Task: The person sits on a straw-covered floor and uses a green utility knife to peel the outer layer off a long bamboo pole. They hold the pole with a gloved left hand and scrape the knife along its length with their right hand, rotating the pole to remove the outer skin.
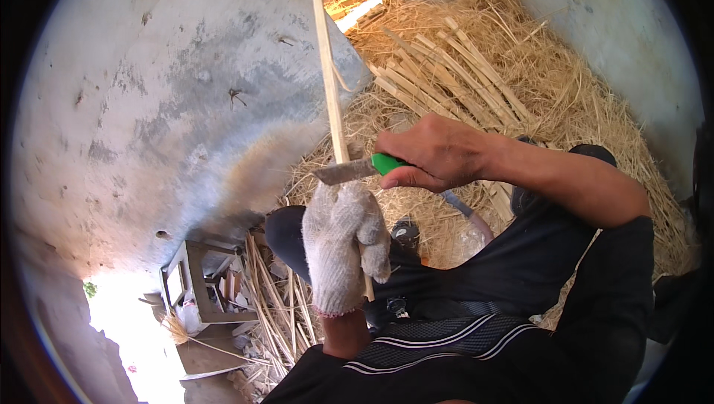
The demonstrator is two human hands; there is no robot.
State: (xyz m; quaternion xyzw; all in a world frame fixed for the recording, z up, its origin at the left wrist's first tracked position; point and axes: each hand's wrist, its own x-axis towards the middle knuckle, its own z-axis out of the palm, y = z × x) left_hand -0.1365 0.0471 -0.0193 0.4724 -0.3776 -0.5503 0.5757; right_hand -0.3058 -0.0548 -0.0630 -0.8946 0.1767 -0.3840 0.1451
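Note:
My left hand (342, 240), in a thick off-white knitted glove, is closed around a long pale wooden strip (329, 80). The strip stands out far beyond the glove, and its short lower end shows under the hand. Bare and closed, my right hand (431, 152) grips the green handle of a knife (348, 172). Its flat, dull blade lies crosswise over the strip, just beyond the glove's fingers. A thin curled sliver (341, 77) hangs off the strip's right side farther up.
Pale split strips (454, 77) lie bundled on a heap of shavings (513, 24) at the far right. A stained wall (163, 99) rises on the left. Below it stand a wooden stool (195, 285) and more loose strips (279, 292). A curved dark tool handle (467, 210) lies between my legs.

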